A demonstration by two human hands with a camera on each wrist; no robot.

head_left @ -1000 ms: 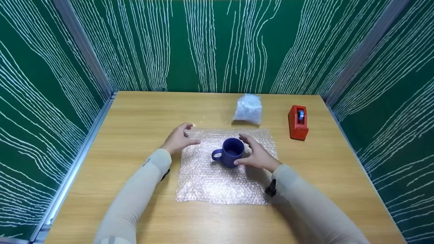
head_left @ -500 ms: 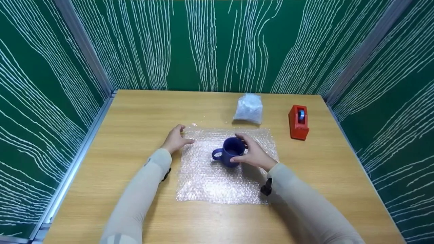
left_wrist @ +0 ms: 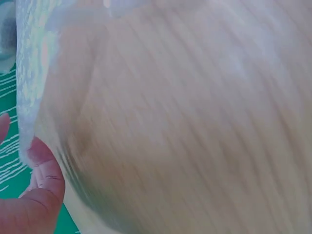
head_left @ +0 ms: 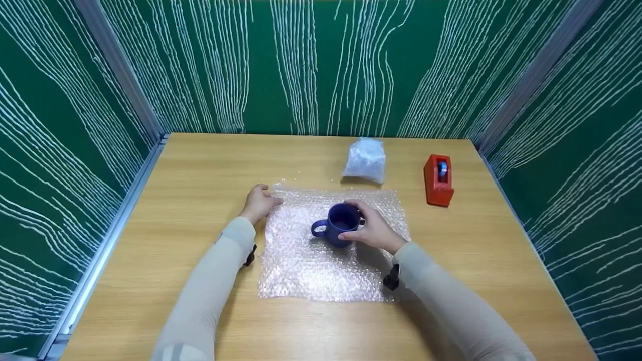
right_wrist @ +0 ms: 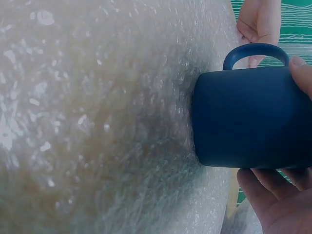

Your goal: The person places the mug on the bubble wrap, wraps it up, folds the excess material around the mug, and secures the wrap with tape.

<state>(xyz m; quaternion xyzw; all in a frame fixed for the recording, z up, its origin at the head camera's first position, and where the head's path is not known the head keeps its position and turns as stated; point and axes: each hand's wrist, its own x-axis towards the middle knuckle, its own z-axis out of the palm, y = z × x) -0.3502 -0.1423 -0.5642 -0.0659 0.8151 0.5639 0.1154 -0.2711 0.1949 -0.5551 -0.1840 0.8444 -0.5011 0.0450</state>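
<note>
Evidently, the blue mug (head_left: 332, 231) is grasped by the right hand (head_left: 373, 228): its body is clasped between thumb and fingers, with the handle (right_wrist: 254, 47) turned towards the person's left. By the left hand (head_left: 258, 204), the left edge of the sheet of bubble wrap (head_left: 301, 273) is met near its far corner. The film is touched by a digit in the left wrist view, but whether it is truly pinched cannot be told.

The mug is stood upright near the middle of the sheet, its base set against the bubbles. The sheet is spread flat over the wooden table (head_left: 165, 210). Beyond its far edge, a whitish wrapped bundle (head_left: 365, 161) is placed, its contents hidden; farther to the right, a red tape dispenser (head_left: 438, 190) is seen, well apart from both hands. All is backed by green walls (head_left: 281, 70) marked with white lines.

The step in hand is judged to be the start of wrapping, with the mug steadied and an edge sought. For the next move, a sure hold on that edge seems to be called for, so that the film can be drawn over the mug without its being tipped.
</note>
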